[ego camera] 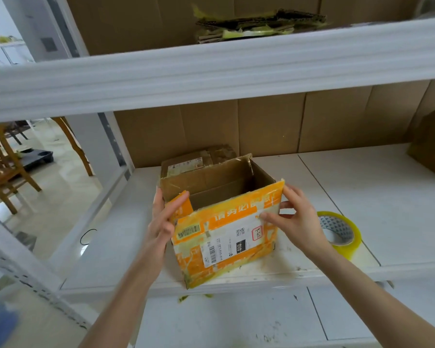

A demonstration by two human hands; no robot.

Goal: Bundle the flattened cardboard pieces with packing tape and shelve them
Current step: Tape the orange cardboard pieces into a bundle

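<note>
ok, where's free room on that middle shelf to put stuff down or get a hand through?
Widest bare shelf: between back wall, tape roll and brown box at far right. Narrower strip left of the orange box, up to the upright. Crowded centre: left hand and right hand grip that box, flattened box close behind.

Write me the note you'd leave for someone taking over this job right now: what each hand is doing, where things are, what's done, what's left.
The left hand grips the left edge of the orange box, right hand grips its right edge; the box stands open, not flattened, on the middle shelf.
The tape roll lies on the shelf right of the box; another cardboard piece lies behind it.
Done: one taped bundle on the upper shelf.
Left: flatten this box, tape, shelve.
</note>
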